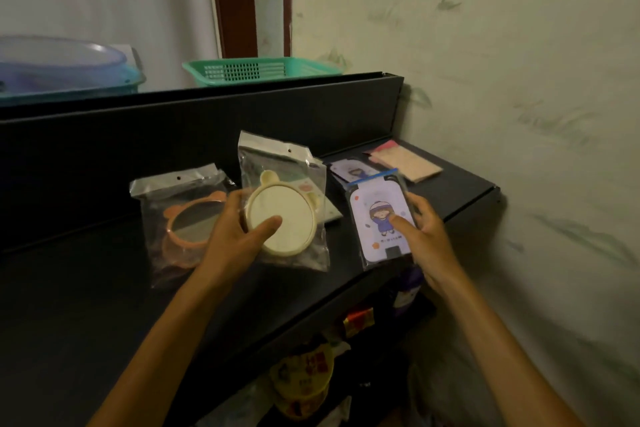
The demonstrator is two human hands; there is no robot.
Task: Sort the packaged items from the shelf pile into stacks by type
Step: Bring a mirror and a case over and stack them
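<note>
Head view: your left hand pinches the bagged cream round mirror above the black shelf, right hand pinches the lilac cartoon card pack; lay each squarely on its matching stack.

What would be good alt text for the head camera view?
Over a black shelf, the left hand holds a bagged cream bear-eared mirror and the right hand a bagged cartoon-girl card. An orange bagged mirror lies at left; a matching card and pink packet lie behind.
</note>
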